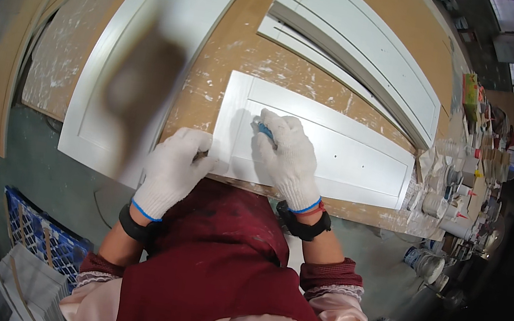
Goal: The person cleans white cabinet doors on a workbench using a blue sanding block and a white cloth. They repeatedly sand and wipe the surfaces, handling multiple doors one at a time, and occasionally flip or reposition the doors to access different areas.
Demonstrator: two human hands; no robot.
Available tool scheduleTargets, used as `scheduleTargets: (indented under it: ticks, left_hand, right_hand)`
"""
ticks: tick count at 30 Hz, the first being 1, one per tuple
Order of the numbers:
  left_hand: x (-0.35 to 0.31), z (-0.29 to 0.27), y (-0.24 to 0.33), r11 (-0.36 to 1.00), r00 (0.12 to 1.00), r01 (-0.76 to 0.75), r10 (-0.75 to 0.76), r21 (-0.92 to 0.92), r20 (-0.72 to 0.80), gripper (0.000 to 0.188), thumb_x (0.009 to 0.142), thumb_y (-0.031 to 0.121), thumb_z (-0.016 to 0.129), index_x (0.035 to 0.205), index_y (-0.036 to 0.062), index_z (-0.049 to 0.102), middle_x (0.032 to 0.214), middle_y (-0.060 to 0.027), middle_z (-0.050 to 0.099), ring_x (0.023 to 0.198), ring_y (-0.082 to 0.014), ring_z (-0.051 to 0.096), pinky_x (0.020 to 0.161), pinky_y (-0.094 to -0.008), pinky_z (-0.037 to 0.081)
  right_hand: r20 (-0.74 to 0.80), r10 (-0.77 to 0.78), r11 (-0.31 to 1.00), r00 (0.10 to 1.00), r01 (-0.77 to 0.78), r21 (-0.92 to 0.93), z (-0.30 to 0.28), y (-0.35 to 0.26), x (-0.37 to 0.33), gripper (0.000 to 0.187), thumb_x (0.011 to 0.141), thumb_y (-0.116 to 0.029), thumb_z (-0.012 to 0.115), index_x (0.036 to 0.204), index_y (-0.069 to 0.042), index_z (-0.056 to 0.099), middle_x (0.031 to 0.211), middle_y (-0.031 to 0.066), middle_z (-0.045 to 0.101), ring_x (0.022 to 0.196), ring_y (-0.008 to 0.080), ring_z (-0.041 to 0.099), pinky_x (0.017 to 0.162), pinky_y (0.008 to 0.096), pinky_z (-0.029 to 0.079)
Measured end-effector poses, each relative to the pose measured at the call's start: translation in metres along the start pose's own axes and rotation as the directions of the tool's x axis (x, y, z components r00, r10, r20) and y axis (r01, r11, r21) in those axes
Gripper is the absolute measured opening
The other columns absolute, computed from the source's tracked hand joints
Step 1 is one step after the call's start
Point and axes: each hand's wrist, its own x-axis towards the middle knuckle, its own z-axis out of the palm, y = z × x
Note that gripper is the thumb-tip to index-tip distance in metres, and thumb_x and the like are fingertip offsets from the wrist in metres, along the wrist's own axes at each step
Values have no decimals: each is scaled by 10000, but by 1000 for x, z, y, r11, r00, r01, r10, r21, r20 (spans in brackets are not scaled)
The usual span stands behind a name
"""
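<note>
A white framed panel (364,151), like a cabinet door, lies flat on the workbench in front of me. My right hand (291,155), in a white knitted glove with a blue cuff, is closed around a small blue tool (265,130). The tool's tip meets the panel's inner frame near its left end; its exact kind is hidden by the fingers. My left hand (175,167), gloved likewise, is at the panel's lower left corner. Its fingers are curled with the thumb close to the panel's edge, and what lies inside them cannot be made out.
A larger white panel (98,137) lies to the left, a dark blurred patch over it. Stacked white panels (356,32) lie at the back of the paint-spotted brown bench (209,80). Tubs and bottles (439,206) crowd the right. A blue crate (53,233) stands lower left.
</note>
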Motion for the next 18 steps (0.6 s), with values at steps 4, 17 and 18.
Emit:
scheduleTargets:
  ticks: [4, 17, 18]
  left_hand:
    - [4, 10, 18, 992, 994, 95, -91, 80, -62, 456, 777, 222, 750, 1189, 101, 597, 1107, -131, 632, 948, -300, 646, 808, -407, 517]
    - [38, 42, 84, 834, 909, 417, -376, 362, -182, 795, 776, 341, 731, 1450, 91, 392, 1314, -203, 527, 1171, -410, 558, 934, -491, 481]
    - [39, 45, 86, 816, 914, 406, -361, 412, -187, 767, 803, 336, 712, 1453, 92, 387, 1292, -198, 534, 1161, -419, 559, 917, -509, 484]
  right_hand:
    - [-22, 72, 997, 997, -72, -8, -7, 6, 9, 263, 894, -186, 569, 1153, -137, 582, 994, 176, 591, 825, 395, 630, 700, 488, 519]
    - [-24, 124, 982, 992, -119, 145, -53, 87, -17, 273, 901, -190, 561, 1161, -108, 576, 1025, 186, 588, 846, 395, 627, 734, 487, 513]
    - [-26, 119, 979, 992, -113, 167, -59, 99, -25, 274, 900, -193, 563, 1157, -103, 583, 1014, 185, 590, 852, 392, 628, 738, 484, 512]
